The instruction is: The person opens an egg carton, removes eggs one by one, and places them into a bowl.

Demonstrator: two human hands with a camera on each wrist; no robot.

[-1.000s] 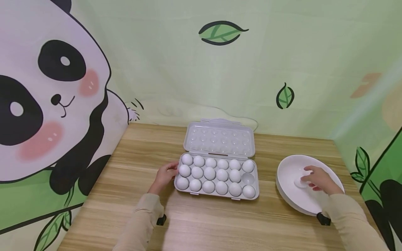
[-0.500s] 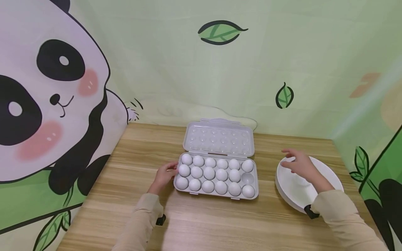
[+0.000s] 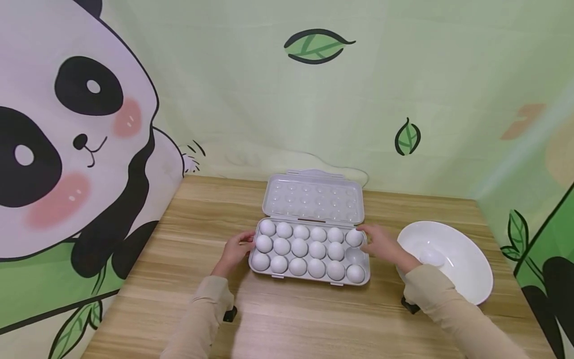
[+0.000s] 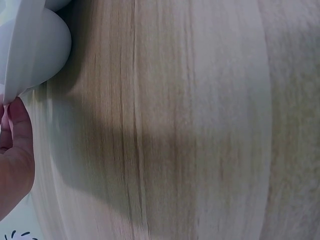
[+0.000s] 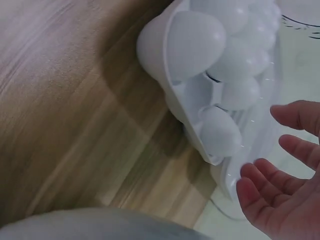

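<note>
White plastic oblong egg carton [image 3: 312, 199] lies lengthwise between left hand [image 3: 234, 253], pinching its end, and right hand [image 3: 383, 244] (fingers parted, unladen), just beside the white oval rear-right egg [image 3: 355, 238].

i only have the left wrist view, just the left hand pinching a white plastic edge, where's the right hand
Observer: The right hand is at the right end of the white plastic egg tray, its spread fingers close to the white egg in the back right corner.

Operator: ok, any cup in there without an egg

Observer: Yes, one empty cup, at the right end of the middle row.

Operator: anything else standing near the tray

Observer: Yes, a large round white bowl to the right of the tray.
</note>
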